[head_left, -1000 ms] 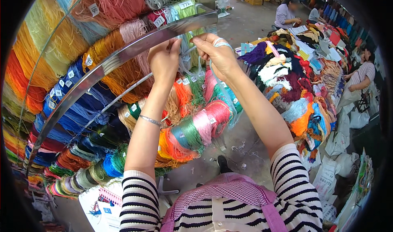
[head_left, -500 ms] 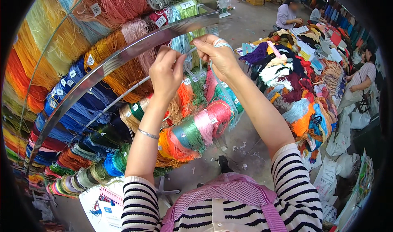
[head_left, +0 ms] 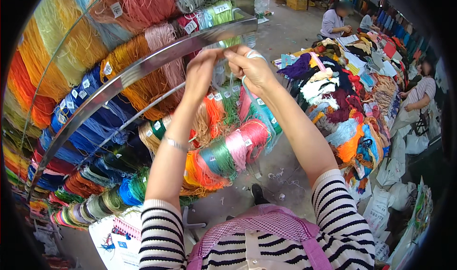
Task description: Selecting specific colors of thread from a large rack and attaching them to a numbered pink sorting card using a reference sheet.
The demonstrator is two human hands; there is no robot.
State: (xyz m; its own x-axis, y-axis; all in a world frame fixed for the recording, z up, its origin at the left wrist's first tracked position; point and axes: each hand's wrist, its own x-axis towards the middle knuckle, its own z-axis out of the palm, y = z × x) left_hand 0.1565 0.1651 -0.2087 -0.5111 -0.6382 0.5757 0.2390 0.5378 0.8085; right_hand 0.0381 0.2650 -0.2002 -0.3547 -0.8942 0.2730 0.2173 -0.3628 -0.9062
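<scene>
Pale blue thread [head_left: 247, 85] is looped over the fingers of my right hand [head_left: 252, 70], which is closed on it; a length hangs down beside the wrist. My left hand [head_left: 202, 71] meets it at the fingertips, just below the metal rail. Its fingers are pressed together and slightly blurred, and whatever they pinch is hidden. Behind and below my hands hang skeins of thread with small white tags: a pink skein [head_left: 236, 145], a green skein [head_left: 213, 156] and a teal skein [head_left: 269, 116].
A curved metal rail [head_left: 138, 69] and a thin rod [head_left: 138, 116] cross the rack of colourful skeins on my left. To the right, a table bears a heap of yarn bundles [head_left: 328, 86]. Several people sit around it. White bags [head_left: 379, 205] lie at lower right.
My left hand has moved right and up, from apart to touching the right fingertips. The right hand, with the thread round it, has stayed nearly in place.
</scene>
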